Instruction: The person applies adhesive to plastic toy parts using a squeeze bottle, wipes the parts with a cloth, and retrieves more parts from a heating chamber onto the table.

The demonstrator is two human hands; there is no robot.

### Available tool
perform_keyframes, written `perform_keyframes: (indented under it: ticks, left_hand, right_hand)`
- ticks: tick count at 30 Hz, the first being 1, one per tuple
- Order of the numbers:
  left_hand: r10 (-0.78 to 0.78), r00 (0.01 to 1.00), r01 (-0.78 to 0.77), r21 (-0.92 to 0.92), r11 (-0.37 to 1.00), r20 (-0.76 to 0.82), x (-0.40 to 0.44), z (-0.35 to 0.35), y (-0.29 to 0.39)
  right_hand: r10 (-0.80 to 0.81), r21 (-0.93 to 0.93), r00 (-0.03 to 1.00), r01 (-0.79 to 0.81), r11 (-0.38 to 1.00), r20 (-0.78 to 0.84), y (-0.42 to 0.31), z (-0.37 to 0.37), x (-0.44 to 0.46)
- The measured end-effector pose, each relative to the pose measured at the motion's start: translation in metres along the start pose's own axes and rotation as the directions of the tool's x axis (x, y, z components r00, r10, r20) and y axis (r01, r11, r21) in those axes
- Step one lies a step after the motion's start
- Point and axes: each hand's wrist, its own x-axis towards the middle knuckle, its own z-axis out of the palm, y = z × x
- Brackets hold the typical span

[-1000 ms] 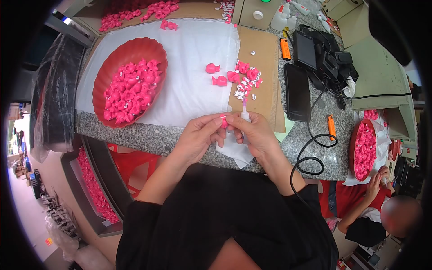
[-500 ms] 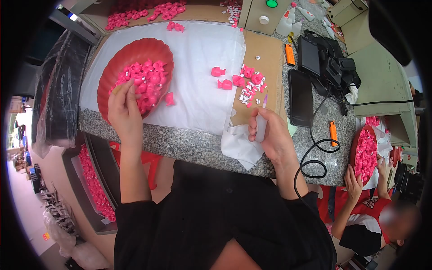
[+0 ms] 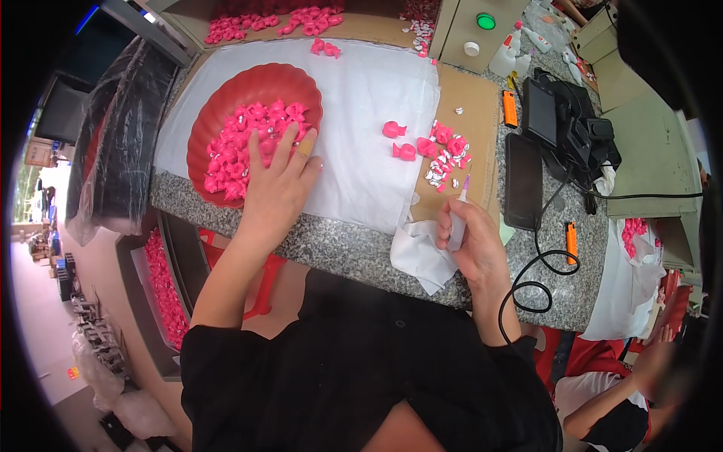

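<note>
My left hand point(image 3: 280, 177) lies with fingers spread over the right side of a red scalloped bowl point(image 3: 207, 124), which holds many small pink plastic pieces point(image 3: 245, 143). A tan band wraps one of its fingers. Wrapped in my right hand point(image 3: 476, 245) is a small translucent squeeze bottle point(image 3: 457, 226) with a thin purple needle tip point(image 3: 466, 183) pointing away from me. Just beyond that tip, a pile of small pink and white pieces point(image 3: 449, 162) sits on brown cardboard. Several larger pink pieces point(image 3: 404, 152) lie to the left of the pile.
A white cloth point(image 3: 354, 98) covers the table under the bowl. A crumpled white tissue point(image 3: 422, 256) lies beside my right hand. To the right are a black phone point(image 3: 523, 181), orange cutters point(image 3: 510, 110), a looped black cable point(image 3: 531, 294) and black devices point(image 3: 557, 113). Another person point(image 3: 610, 399) sits at lower right.
My left hand has swung right across the bowl, its fingers going from pinched to spread; the pink piece beside the bowl is hidden or gone. The view shifted. The other person's bowl is out of sight.
</note>
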Motion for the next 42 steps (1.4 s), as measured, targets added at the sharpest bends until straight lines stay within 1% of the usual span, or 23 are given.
perform_keyframes:
  ticks: [4,6,9,10,12,13,14,15,17,20,24,27,29,30,32,33,34,35,36,38,39,41,42]
  left_hand:
    - [0.083,0.996,-0.084,-0.017,0.996,-0.027,0.001,0.001,-0.002]
    - [-0.096,0.983,0.082,-0.093,0.992,-0.155,0.006,-0.010,-0.008]
    - [-0.365,0.903,0.385,0.049,0.922,-0.227,0.015,-0.015,-0.028]
    - [-0.366,0.902,0.386,0.048,0.921,-0.228,0.021,-0.015,-0.025]
    - [-0.354,0.909,0.253,-0.381,0.889,-0.222,0.039,-0.015,-0.010]
    - [-0.228,0.940,0.109,-0.410,0.905,-0.254,0.045,0.001,-0.004]
    - [-0.220,0.942,0.053,-0.533,0.844,-0.254,0.054,0.010,0.011]
    - [-0.275,0.949,0.143,-0.566,0.812,-0.155,0.063,0.022,0.024]
    - [-0.340,0.940,0.293,-0.483,0.825,-0.011,0.079,0.046,0.041]
    - [-0.309,0.947,0.303,-0.551,0.778,0.086,0.091,0.059,0.047]
    - [-0.267,0.962,0.249,-0.598,0.762,0.060,0.090,0.059,0.043]
    - [-0.343,0.939,0.270,-0.607,0.747,-0.005,0.083,0.050,0.042]
    - [-0.385,0.922,0.224,-0.769,0.599,-0.032,0.071,0.028,0.045]
    - [-0.384,0.923,0.221,-0.772,0.596,-0.032,0.064,0.020,0.050]
    - [-0.152,0.983,0.145,-0.943,0.301,0.102,0.047,0.006,0.062]
    - [-0.156,0.983,0.144,-0.944,0.298,0.101,0.040,0.001,0.070]
    - [-0.123,0.946,0.285,-0.950,-0.128,0.300,0.035,-0.004,0.078]
    - [-0.009,0.888,0.389,-0.760,-0.521,0.460,0.031,-0.007,0.084]
    - [-0.012,0.887,0.388,-0.759,-0.524,0.461,0.027,-0.007,0.087]
    - [-0.027,0.887,0.291,-0.602,-0.744,0.462,0.021,-0.002,0.093]
    - [-0.033,0.887,0.284,-0.601,-0.747,0.460,0.018,0.001,0.095]
    - [-0.042,0.871,0.163,-0.368,-0.915,0.490,0.013,0.005,0.099]
    - [-0.046,0.871,0.158,-0.367,-0.917,0.489,0.012,0.004,0.100]
  right_hand:
    - [-0.004,0.008,1.000,0.004,1.000,0.010,-0.001,-0.003,-0.001]
    - [-0.014,0.011,1.000,0.014,1.000,0.009,-0.002,-0.004,-0.002]
    - [-0.025,0.004,1.000,0.025,1.000,-0.003,-0.003,-0.005,-0.003]
    - [-0.022,0.020,1.000,0.022,1.000,-0.001,-0.003,-0.004,-0.002]
    - [-0.021,0.035,1.000,0.021,0.999,0.004,-0.004,-0.002,-0.001]
    - [-0.027,0.089,1.000,0.025,0.996,0.013,-0.004,0.000,-0.002]
    - [-0.033,0.143,0.999,0.030,0.989,0.021,-0.004,0.002,-0.002]
    - [-0.033,0.142,0.999,0.029,0.989,0.021,-0.004,0.002,-0.002]
    - [-0.076,0.146,0.997,0.074,0.987,0.005,-0.004,0.002,-0.003]
    - [-0.120,0.018,0.991,0.120,0.993,0.054,-0.003,-0.005,-0.003]
    - [-0.159,-0.031,0.983,0.163,0.986,0.092,0.001,-0.012,0.000]
    - [-0.189,0.005,0.973,0.190,0.982,0.134,0.002,-0.010,0.001]
    - [-0.225,0.079,0.958,0.214,0.974,0.178,0.002,-0.008,0.000]
    - [-0.227,0.077,0.958,0.216,0.973,0.173,0.003,-0.006,-0.002]
    - [-0.233,0.187,0.951,0.196,0.963,0.204,0.003,0.000,-0.004]
    - [-0.231,0.182,0.951,0.195,0.964,0.205,0.004,0.004,-0.005]
    - [-0.201,0.242,0.954,0.146,0.959,0.221,0.006,0.008,-0.005]
    - [-0.170,0.301,0.956,0.094,0.949,0.240,0.008,0.010,-0.006]
    - [-0.166,0.298,0.956,0.090,0.950,0.241,0.010,0.011,-0.006]
    - [-0.107,0.446,0.955,-0.029,0.895,0.277,0.015,0.009,-0.005]
    - [-0.103,0.438,0.955,-0.031,0.898,0.280,0.017,0.009,-0.005]
    - [-0.119,0.481,0.942,-0.050,0.875,0.313,0.022,0.009,-0.005]
    - [-0.116,0.476,0.942,-0.051,0.878,0.315,0.023,0.010,-0.005]
